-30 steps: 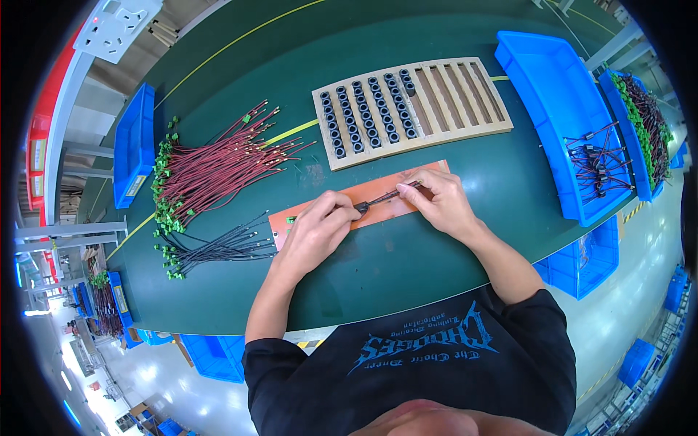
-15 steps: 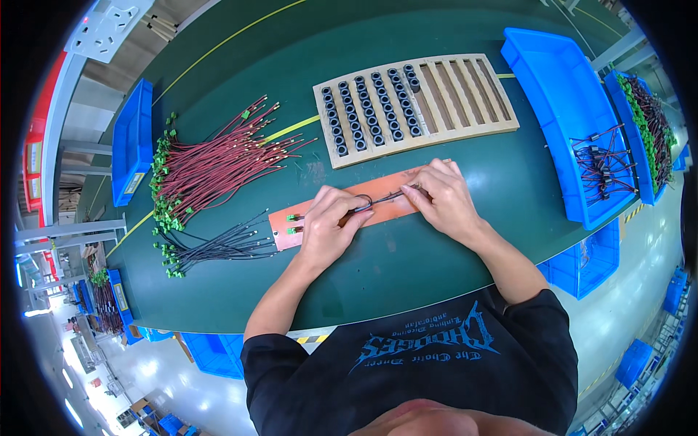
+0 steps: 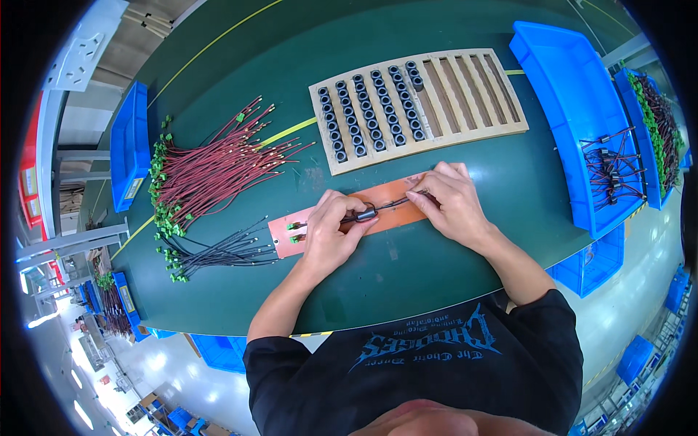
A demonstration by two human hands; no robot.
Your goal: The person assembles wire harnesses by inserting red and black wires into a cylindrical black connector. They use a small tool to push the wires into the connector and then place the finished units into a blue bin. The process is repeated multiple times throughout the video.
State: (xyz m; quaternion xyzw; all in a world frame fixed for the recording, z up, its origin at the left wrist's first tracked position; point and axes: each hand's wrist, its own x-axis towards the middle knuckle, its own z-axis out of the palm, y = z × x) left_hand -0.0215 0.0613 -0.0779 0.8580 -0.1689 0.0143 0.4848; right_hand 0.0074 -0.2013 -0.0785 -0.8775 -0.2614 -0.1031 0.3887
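My left hand [image 3: 329, 231] pinches a black ring core [image 3: 367, 214] between thumb and fingers, with a black wire looped round it. From the core the wire [image 3: 394, 204] runs right to my right hand [image 3: 452, 200], whose thumb and finger are closed on its end. Both hands are over an orange board [image 3: 291, 251] on the table. At the board's left end, beside my left hand, two green connectors [image 3: 296, 227] show; the leads behind them go under that hand. My fingers partly cover the core.
A wooden rack [image 3: 472, 133] holds rows of black ring cores beyond the board. Bundles of red wires [image 3: 218, 160] and black wires [image 3: 218, 251] with green connectors lie left. A blue bin [image 3: 556, 80] on the right contains finished-looking wired cores [image 3: 607, 171]; another blue bin [image 3: 129, 145] stands far left.
The wire loop at the core has drawn in closer, and the core now shows more plainly at my left fingertips. My right hand has moved slightly right relative to the left.
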